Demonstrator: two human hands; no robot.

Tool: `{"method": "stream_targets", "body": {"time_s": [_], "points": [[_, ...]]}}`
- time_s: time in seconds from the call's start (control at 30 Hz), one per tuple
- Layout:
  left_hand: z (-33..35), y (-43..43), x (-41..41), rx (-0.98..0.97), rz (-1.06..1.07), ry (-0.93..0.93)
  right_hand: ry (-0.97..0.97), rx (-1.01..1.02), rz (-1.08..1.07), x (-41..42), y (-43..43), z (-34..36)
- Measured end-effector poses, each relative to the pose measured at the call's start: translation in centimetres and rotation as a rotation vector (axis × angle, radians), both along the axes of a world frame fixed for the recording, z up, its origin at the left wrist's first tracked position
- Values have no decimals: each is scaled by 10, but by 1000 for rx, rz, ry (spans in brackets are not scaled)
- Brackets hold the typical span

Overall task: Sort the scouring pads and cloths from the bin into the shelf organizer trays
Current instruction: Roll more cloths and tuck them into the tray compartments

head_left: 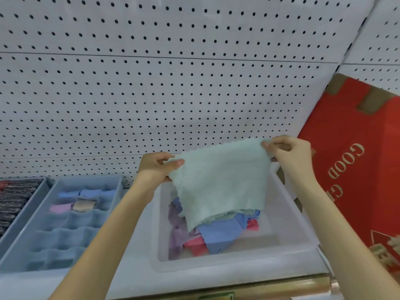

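A pale green cloth [220, 180] hangs spread above the clear plastic bin [287, 215]. My left hand [157, 167] pinches its upper left corner and my right hand [287, 152] pinches its upper right corner. Below it the bin holds blue [218, 237], pink [194, 245] and purple [176, 230] cloths in a loose heap. To the left stands a blue divided organizer tray [41, 215] with folded blue, pink and beige cloths [83, 205] in its far cells. At the far left a second tray holds dark scouring pads [13, 200].
A white pegboard wall [173, 83] backs the shelf. A red cardboard box [355, 169] with gold lettering leans at the right, close to the bin. The shelf's front edge has a gold strip [259, 289].
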State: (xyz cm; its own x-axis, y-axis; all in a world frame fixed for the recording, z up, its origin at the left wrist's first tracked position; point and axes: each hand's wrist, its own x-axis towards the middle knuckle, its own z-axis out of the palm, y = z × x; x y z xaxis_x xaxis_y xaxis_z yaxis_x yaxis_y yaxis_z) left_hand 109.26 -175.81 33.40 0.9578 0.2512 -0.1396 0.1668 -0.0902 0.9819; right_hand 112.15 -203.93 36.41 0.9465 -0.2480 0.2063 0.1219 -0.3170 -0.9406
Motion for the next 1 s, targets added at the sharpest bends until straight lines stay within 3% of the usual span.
{"method": "stream_targets", "body": {"time_s": [0.13, 0.4, 0.53, 0.7, 1.0], "points": [[1, -23, 6, 1, 75, -7, 23, -176, -64, -7, 6, -7], [10, -87, -4, -128, -63, -92, -88, 43, 92, -33, 60, -15], [12, -101, -12, -266, -90, -77, -105, 26, 122, -36, 66, -22], [8, -103, -11, -302, 22, -46, -80, -5, 126, -40, 58, -26], [15, -106, -15, -357, 5, -64, -115, -120, 112, -39, 64, -28]]}}
